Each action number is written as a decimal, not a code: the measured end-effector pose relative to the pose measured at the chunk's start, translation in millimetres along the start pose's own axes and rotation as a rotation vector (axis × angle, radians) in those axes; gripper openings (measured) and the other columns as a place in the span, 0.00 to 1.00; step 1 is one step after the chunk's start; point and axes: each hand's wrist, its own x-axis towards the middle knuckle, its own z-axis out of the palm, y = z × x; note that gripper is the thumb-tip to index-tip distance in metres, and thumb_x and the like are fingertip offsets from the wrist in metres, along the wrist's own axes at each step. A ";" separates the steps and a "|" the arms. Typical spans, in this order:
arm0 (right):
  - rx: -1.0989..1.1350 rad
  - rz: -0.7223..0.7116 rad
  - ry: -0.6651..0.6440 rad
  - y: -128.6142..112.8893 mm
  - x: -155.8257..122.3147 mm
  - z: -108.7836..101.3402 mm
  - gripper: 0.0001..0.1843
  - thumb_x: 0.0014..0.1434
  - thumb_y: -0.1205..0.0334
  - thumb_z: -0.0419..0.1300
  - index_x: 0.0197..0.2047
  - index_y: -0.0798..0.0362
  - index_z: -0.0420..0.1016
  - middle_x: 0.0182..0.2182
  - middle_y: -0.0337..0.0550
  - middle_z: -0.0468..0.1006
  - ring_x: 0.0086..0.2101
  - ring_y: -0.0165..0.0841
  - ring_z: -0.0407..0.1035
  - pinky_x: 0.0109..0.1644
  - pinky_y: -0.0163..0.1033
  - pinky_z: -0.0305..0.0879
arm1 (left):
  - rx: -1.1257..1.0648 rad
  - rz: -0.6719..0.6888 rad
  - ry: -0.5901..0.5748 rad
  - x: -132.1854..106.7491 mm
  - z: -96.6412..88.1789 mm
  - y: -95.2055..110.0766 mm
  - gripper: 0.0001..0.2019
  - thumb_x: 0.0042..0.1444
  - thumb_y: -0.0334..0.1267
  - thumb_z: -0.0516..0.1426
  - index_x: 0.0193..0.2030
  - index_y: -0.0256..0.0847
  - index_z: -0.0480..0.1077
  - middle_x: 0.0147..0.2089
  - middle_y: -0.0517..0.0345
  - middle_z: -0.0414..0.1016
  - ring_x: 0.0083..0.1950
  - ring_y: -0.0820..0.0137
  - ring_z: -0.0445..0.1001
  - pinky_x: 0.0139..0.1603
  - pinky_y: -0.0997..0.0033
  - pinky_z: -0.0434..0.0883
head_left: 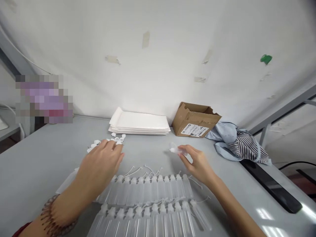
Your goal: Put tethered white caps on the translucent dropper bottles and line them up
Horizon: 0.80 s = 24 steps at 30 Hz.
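Note:
My right hand pinches a small translucent plastic bottle between thumb and fingertips, holding it tilted with its whitish neck end to the left. Over a loose group of small white caps reaches my left hand, fingers bent downward and thumb apart; the fingertips are partly hidden, and nothing shows in them. Closer to me lie two rows of clear bottles with white tops, the back row and the front row. Thin white strips stick out from many of the tops. My left forearm covers part of the back row.
A stack of white padded envelopes lies against the wall. Beside it stands an open cardboard box with a label. Farther right are a blue and striped cloth and a long black object on the grey table.

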 end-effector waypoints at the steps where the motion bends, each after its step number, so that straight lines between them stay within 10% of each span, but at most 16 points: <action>1: -0.017 0.021 -0.005 5.5 1.2 1.2 0.09 0.62 0.63 0.52 0.44 0.53 0.70 0.37 0.48 0.79 0.36 0.37 0.75 0.40 0.42 0.71 | 0.040 -0.023 -0.053 0.0 0.3 -1.1 0.13 0.63 0.31 0.47 0.35 0.37 0.72 0.36 0.46 0.74 0.41 0.54 0.71 0.38 0.59 0.68; 15: -0.026 0.258 -0.050 27.4 6.0 25.7 0.14 0.59 0.59 0.57 0.48 0.52 0.63 0.40 0.49 0.81 0.26 0.33 0.72 0.36 0.41 0.69 | -0.044 -0.178 -0.205 4.6 6.0 0.4 0.15 0.64 0.31 0.43 0.32 0.38 0.69 0.35 0.46 0.76 0.43 0.54 0.75 0.26 0.68 0.63; 24: -0.016 0.233 -0.104 18.7 3.3 5.8 0.17 0.59 0.59 0.57 0.51 0.53 0.64 0.40 0.48 0.76 0.27 0.32 0.70 0.34 0.41 0.68 | -0.085 -0.149 -0.212 4.7 11.8 -1.2 0.13 0.62 0.31 0.46 0.29 0.39 0.66 0.34 0.47 0.76 0.41 0.54 0.74 0.29 0.67 0.62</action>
